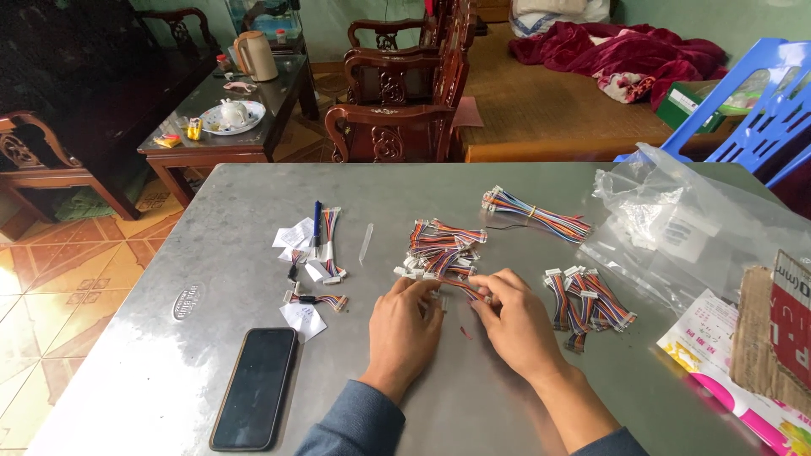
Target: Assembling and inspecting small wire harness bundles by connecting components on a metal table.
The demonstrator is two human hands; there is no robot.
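Both hands worked a small wire harness at the middle of the grey counter (211, 253).

Head view: the left hand (407, 325) and right hand (515, 317) met over 1 cable (460, 287), fingers narrow and pinched on its white plugs, just below a loose pile (441, 247) of striped cables. A tied bundle (536, 213) lay farther back, another heap (587, 306) just right of the right hand. A dark phone (255, 387) lay face up at the near left, a blue pen (317, 224) among paper slips, a clear bag (676, 219) at right.
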